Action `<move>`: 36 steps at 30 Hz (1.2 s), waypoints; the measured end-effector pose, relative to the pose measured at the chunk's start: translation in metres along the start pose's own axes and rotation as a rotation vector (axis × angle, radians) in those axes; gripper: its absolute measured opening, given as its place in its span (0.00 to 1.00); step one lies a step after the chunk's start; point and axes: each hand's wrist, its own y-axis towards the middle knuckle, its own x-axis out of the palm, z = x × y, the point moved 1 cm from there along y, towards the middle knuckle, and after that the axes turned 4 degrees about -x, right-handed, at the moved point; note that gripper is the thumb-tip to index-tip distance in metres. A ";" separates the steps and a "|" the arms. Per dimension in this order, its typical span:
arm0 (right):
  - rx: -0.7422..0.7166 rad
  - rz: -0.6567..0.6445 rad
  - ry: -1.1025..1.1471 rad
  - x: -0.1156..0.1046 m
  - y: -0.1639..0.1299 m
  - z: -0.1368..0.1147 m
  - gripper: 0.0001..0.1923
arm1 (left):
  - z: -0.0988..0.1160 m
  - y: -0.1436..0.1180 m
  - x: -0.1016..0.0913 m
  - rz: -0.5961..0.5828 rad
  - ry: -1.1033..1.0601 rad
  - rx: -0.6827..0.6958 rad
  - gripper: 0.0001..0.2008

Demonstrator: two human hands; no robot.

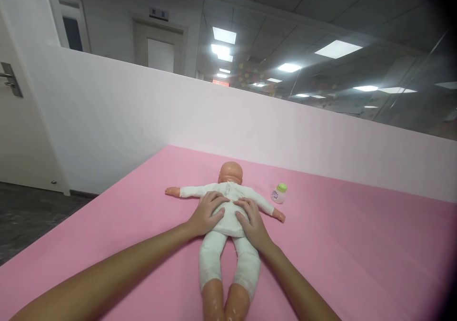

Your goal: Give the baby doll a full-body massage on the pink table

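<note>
In the middle of the pink bed (357,245) a doll (228,207) lies face down in white clothes. The left hand (207,214) and right hand (253,221) rest open on its back, holding nothing. A small bottle (279,193) stands near its arm, untouched.

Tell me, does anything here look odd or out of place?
Nothing looks spilled or broken. The doll lies face down on the pink mat, arms spread, with the left hand and right hand flat on its back. The small bottle stands upright beside the doll's arm, capped.
</note>
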 end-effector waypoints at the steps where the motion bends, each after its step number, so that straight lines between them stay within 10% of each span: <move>1: -0.003 0.002 -0.001 0.000 0.000 0.000 0.15 | 0.000 0.000 0.000 0.001 -0.001 0.001 0.17; 36: -0.034 0.005 -0.037 -0.003 0.000 0.002 0.15 | 0.001 0.001 0.002 -0.017 0.007 -0.002 0.17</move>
